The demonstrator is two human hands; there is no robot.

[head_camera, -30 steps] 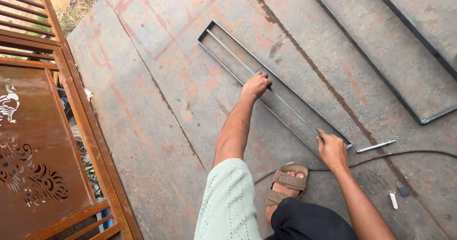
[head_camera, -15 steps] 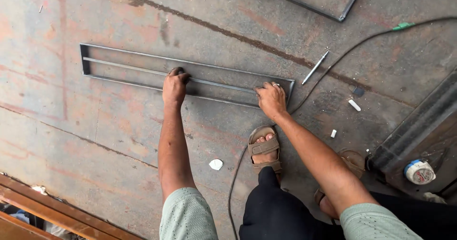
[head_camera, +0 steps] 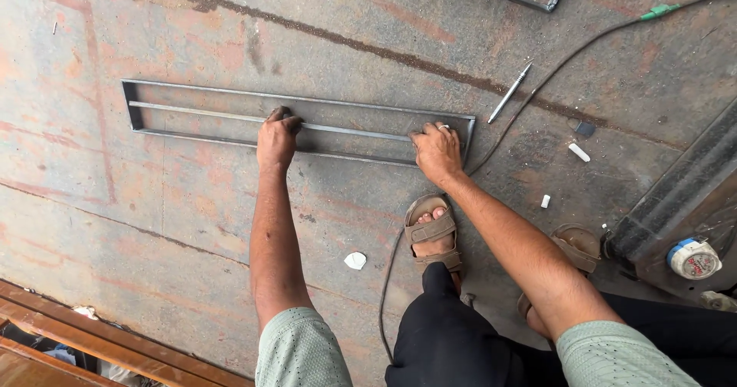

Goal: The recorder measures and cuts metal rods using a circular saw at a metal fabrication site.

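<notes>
- Head view: long narrow metal frame (head_camera: 207,114) lies flat on rust-stained metal floor (head_camera: 153,203), middle bar running its length.
- Left hand (head_camera: 276,140) fingers curled down over frame's near rail and middle bar, gripping around mid-length.
- Right hand (head_camera: 436,150) pressed flat-ish on frame's right end, fingers spread over the rail; ring on one finger; whether it actually clasps the rail, cannot tell.
- Black cable (head_camera: 553,68) runs past right end; thin metal rod (head_camera: 510,93) beside it.
- Sandalled foot (head_camera: 432,229) just below right hand; white chalk bits (head_camera: 579,152) nearby.
</notes>
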